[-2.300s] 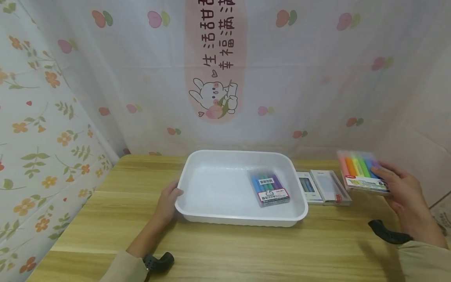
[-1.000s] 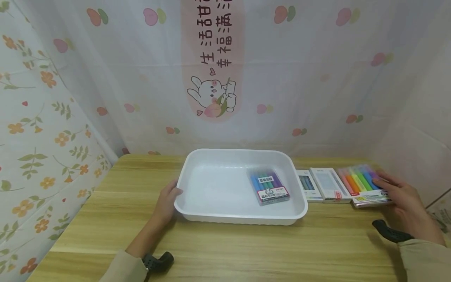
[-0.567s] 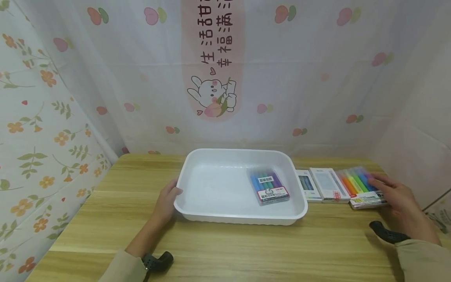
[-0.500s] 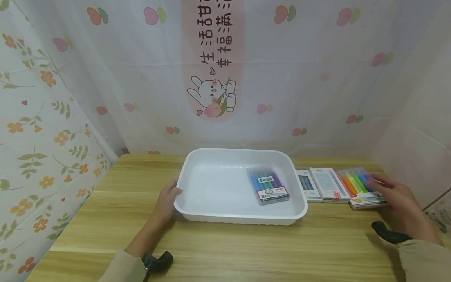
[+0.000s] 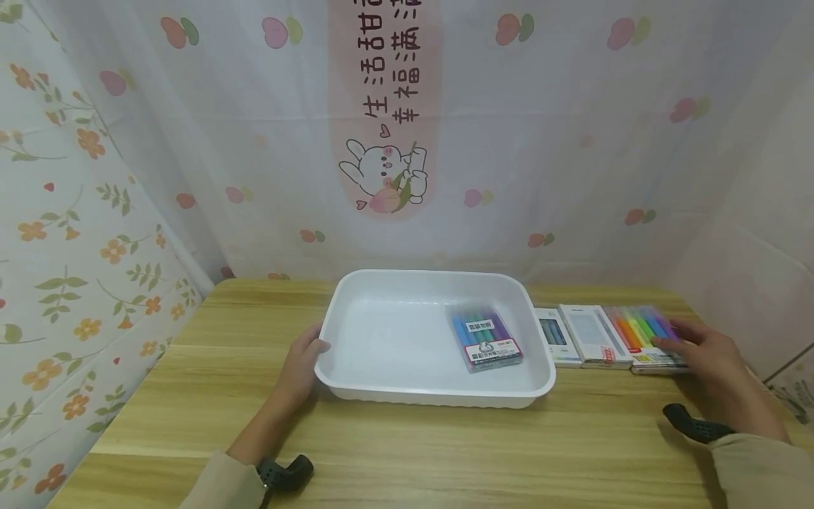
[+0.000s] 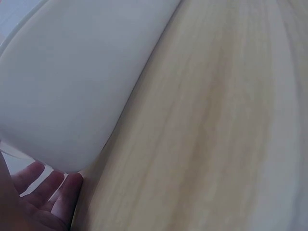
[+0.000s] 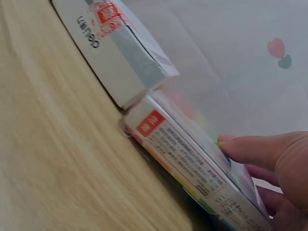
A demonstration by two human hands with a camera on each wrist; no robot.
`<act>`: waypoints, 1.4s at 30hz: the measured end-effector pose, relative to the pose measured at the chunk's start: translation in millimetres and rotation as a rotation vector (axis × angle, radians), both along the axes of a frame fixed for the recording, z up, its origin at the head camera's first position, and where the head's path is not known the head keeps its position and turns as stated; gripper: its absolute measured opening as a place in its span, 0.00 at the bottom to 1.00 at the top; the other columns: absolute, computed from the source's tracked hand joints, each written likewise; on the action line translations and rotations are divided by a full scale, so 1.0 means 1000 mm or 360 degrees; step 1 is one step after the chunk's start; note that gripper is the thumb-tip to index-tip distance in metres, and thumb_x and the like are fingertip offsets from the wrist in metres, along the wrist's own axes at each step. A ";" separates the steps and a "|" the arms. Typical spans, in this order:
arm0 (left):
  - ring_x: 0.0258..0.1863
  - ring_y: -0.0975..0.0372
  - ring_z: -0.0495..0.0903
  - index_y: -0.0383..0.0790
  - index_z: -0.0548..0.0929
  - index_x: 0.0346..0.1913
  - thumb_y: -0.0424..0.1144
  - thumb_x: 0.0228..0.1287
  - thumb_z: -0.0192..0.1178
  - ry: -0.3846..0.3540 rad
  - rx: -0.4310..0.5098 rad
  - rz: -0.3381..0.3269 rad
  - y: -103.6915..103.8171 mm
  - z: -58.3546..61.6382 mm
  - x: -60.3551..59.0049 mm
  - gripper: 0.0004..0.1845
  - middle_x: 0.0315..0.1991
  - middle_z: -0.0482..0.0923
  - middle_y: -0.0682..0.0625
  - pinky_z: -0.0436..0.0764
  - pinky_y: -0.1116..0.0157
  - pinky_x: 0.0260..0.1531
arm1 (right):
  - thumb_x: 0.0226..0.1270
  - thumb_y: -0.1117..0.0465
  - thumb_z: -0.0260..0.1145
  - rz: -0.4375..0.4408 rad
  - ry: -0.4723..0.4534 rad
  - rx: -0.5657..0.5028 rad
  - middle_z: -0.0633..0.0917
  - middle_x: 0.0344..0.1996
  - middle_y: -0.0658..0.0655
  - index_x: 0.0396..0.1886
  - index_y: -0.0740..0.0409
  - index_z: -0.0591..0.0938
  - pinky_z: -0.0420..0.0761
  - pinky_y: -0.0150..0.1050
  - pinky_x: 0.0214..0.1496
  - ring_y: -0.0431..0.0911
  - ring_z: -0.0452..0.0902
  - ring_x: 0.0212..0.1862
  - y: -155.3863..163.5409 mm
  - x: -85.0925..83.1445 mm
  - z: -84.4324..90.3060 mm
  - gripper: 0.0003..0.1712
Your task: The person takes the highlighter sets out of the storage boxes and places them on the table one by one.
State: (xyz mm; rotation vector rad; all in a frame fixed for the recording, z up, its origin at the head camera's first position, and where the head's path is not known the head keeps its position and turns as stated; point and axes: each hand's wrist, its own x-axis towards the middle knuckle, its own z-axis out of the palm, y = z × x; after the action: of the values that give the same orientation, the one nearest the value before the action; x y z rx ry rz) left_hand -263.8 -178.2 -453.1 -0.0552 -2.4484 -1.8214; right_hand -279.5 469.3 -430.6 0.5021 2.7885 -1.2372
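A person in beige sleeves [image 5: 224,483] works at a wood-grain table [image 5: 445,459], seen from head height. The left hand [image 5: 304,360] grips the white plastic tray [image 5: 388,346] at its 9 o'clock edge, thumb over the rim, fingers against the outer wall. Inside the tray, toward 3 o'clock, a clear pack of blue, green and purple highlighters [image 5: 485,341] lies flat and slightly turned.

Beyond the tray at 3 o'clock, a row runs along the table: a slim white box with a window [image 5: 556,335], a white box with a red sticker [image 5: 591,335], then a rainbow marker pack [image 5: 641,331]. The right hand [image 5: 715,357] pinches the rainbow marker pack by its 3 o'clock edge, thumb on top. Whether that pack rests fully on the table is hard to tell. At 12 o'clock hangs a pale curtain [image 5: 521,148] with a printed rabbit [image 5: 384,170].
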 end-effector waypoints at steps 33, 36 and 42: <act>0.59 0.42 0.81 0.31 0.68 0.72 0.36 0.69 0.43 0.0011 -0.0001 -0.0024 0.002 0.002 0.003 0.29 0.67 0.74 0.31 0.81 0.53 0.59 | 0.74 0.41 0.58 0.0103 0.0015 0.0371 0.58 0.68 0.86 0.73 0.80 0.54 0.62 0.73 0.63 0.78 0.57 0.65 -0.022 -0.001 0.010 0.50; 0.60 0.42 0.80 0.31 0.68 0.72 0.36 0.69 0.43 -0.0004 -0.0019 -0.0013 0.001 0.001 0.002 0.30 0.68 0.74 0.32 0.80 0.50 0.61 | 0.73 0.40 0.58 0.0091 0.0000 0.0365 0.58 0.68 0.87 0.74 0.80 0.54 0.62 0.73 0.64 0.78 0.57 0.65 -0.024 -0.001 0.011 0.52; 0.62 0.41 0.79 0.32 0.68 0.73 0.37 0.69 0.43 -0.0020 -0.0032 -0.0009 0.001 0.000 0.000 0.30 0.69 0.72 0.33 0.78 0.48 0.63 | 0.72 0.37 0.57 0.0089 -0.0018 0.0375 0.57 0.68 0.87 0.74 0.80 0.51 0.62 0.74 0.64 0.78 0.57 0.65 -0.028 -0.001 0.011 0.55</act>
State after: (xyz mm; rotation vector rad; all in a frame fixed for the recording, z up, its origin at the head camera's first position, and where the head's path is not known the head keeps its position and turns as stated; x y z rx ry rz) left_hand -263.4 -177.4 -453.0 -0.0527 -2.4778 -1.8048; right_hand -280.6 441.5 -419.1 0.4376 2.9324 -0.8966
